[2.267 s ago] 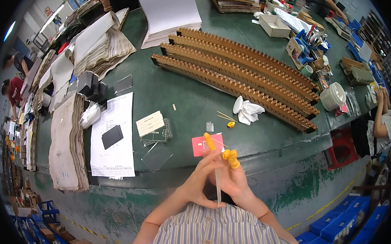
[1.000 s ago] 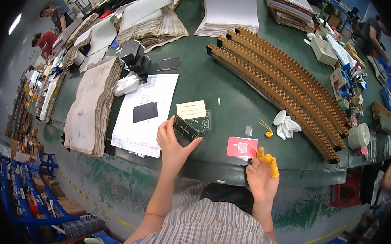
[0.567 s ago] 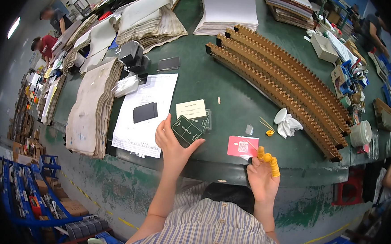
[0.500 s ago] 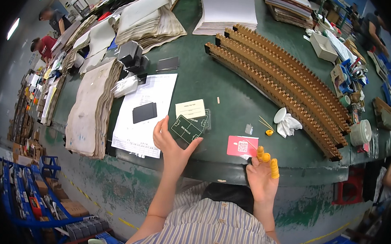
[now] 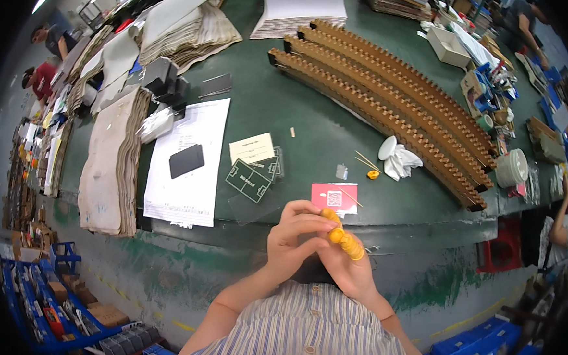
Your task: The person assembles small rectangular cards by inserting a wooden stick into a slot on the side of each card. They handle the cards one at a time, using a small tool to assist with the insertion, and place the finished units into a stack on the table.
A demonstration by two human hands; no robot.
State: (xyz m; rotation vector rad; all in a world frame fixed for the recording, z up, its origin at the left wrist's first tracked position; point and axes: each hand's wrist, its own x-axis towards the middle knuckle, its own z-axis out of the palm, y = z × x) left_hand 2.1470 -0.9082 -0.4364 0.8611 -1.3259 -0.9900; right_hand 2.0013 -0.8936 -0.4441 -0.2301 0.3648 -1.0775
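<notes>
My left hand (image 5: 295,235) and my right hand (image 5: 348,272) meet in front of the table edge. Yellow finger cots (image 5: 351,247) cover several fingertips of my right hand. The left fingers are closed against these cots, pinching at one. My right fingers are bent and pressed together, and whatever may be between them is hidden. Just beyond lies a pink card (image 5: 325,196) with a square code and a thin wooden stick (image 5: 349,196) on it. Farther left, a dark green card (image 5: 249,180) with white pitch lines lies beside a cream card (image 5: 246,150).
Dark cards (image 5: 187,162) rest on a white printed sheet (image 5: 188,201) at left, beside a stack of worn sheets (image 5: 109,160). Long brown notched racks (image 5: 386,109) stretch across the right. Crumpled white tissue (image 5: 402,162) and a yellow piece (image 5: 372,174) lie near them.
My left hand has left the green card's side and come right to my right hand. My right hand has turned and closed inward. The whole view has shifted, moving the table leftward.
</notes>
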